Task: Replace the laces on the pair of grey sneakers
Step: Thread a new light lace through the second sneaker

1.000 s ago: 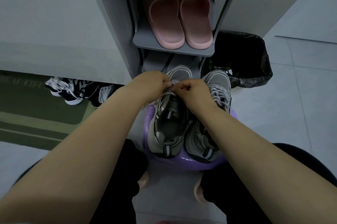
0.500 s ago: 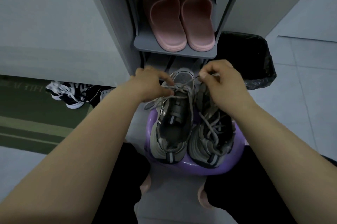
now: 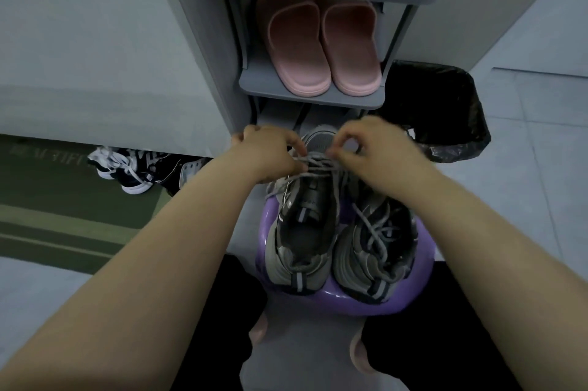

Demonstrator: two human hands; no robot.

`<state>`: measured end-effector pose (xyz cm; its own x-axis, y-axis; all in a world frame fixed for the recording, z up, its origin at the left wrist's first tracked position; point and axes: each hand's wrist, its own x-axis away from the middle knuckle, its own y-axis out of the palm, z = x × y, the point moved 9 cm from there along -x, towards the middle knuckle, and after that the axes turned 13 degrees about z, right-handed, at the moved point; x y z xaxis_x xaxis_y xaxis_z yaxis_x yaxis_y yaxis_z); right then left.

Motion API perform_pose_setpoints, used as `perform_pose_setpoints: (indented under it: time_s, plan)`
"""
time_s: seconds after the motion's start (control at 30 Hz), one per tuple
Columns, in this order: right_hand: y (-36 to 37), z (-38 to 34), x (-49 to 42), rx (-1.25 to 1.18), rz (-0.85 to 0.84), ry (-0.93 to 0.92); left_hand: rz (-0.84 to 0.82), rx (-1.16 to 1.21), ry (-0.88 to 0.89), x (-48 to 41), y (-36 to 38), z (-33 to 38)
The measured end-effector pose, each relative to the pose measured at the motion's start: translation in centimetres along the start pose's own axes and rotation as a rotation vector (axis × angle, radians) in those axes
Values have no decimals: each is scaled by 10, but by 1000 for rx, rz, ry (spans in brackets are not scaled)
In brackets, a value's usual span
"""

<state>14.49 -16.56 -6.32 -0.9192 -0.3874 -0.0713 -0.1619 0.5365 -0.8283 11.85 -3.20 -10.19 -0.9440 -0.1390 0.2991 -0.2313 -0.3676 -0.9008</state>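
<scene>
Two grey sneakers stand side by side on a purple stool [image 3: 423, 279], toes pointing away from me. On the left sneaker [image 3: 302, 231] the tongue is laid open and only the front eyelets carry the grey lace [image 3: 313, 164]. My left hand [image 3: 269, 150] pinches that lace at the sneaker's left side near the toe. My right hand [image 3: 378, 149] pinches the lace on the right side, thumb against forefinger. The right sneaker [image 3: 375, 247] is laced, with loose lace ends lying across it.
A grey shoe rack [image 3: 311, 98] stands just beyond the stool, with pink slippers [image 3: 324, 53] on its shelf. A bin with a black liner [image 3: 445, 110] sits right of it. Black and white sneakers [image 3: 136, 168] lie at the left by a green mat [image 3: 47, 199].
My right hand has drawn back from up and to the right toward the left sneaker's toe. Both hands now hold the lace close together over the front eyelets.
</scene>
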Motion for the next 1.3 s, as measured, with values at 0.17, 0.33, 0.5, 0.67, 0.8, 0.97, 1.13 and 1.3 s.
perform_pose_setpoints:
  time_s: [0.17, 0.33, 0.5, 0.67, 0.8, 0.97, 1.13, 1.3]
  plan:
    - [31, 2, 0, 147, -100, 41, -1, 1, -3, -1, 2, 1]
    - [27, -11, 4, 348, -99, -79, 0, 31, -41, -3, 3, 1]
    - [-61, 4, -3, 237, 267, -7, -33, 7, -82, -3, 1, -3]
    - [-89, 26, 8, -590, 479, 335, -51, -5, -90, -2, 2, -3]
    - [-29, -8, 7, -1277, 157, 546, -44, 0, -93, -2, 4, -5]
    - [-96, 46, 1, -812, 681, 500, -69, 39, -108, -4, 6, -14]
    - [-15, 5, -7, -2, 96, 72, -77, 112, -110, -4, 11, -8]
    - [25, -5, -2, 270, -53, -11, -79, 137, -123, -4, 14, -7]
